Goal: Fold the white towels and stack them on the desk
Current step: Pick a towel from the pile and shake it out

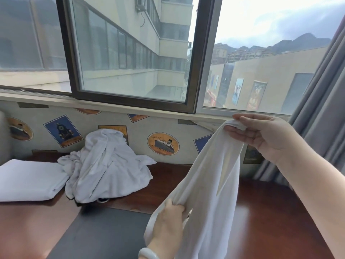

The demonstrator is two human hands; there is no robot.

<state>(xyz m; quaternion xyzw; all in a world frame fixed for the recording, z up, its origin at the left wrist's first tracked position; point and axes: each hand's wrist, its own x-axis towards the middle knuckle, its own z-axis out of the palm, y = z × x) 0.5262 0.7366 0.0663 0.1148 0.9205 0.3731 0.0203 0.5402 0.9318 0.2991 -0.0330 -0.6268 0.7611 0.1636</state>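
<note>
Now we're starting a towel (211, 174): right hand (261, 135) pinches its top, left hand (168, 217) grips lower; next, match corners.

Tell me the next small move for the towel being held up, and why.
Probably the left hand should work along the bunched towel to a corner and pull it out wide. The right hand pinches one end high, the left grips a gathered clump lower down, so the cloth hangs twisted, not yet flat enough to fold. One folded towel lies on the desk.

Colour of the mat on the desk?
Dark grey mat, clearest in the head view.
</note>
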